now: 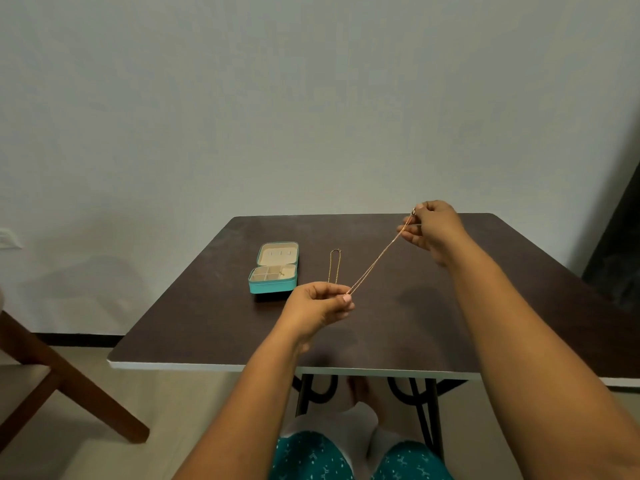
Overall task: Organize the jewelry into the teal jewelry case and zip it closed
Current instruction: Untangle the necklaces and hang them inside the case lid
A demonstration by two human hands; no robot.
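1. We see the left hand [317, 303] at lower centre of the frame, fingers curled, thumb and forefinger pinching the lower end of a thin gold chain necklace [379, 258].
2. The right hand [431, 230] sits at centre right, higher in the frame, fingers curled, pinching the other end of the same chain, where a small clasp shows at the fingertips.
3. The chain runs taut and doubled between the 2 hands, slanting from lower left to upper right, lifted above the table [381, 327].
4. We count 2 necklaces: the 1 held, and a second gold chain [334, 266] lying on the table as a narrow loop, just above the left hand in the frame; whether it touches the hand we cannot tell.
5. We count 1 teal jewelry case [273, 268], open, left of centre on the table, its lid laid back toward the wall [311, 98]. Its cream interior shows several small compartments; 1 at the right holds something small and gold, too small to name.
6. Both forearms reach forward from the bottom edge, the right arm stretched farther than the left.
7. A wooden chair [52, 386] stands at lower left.
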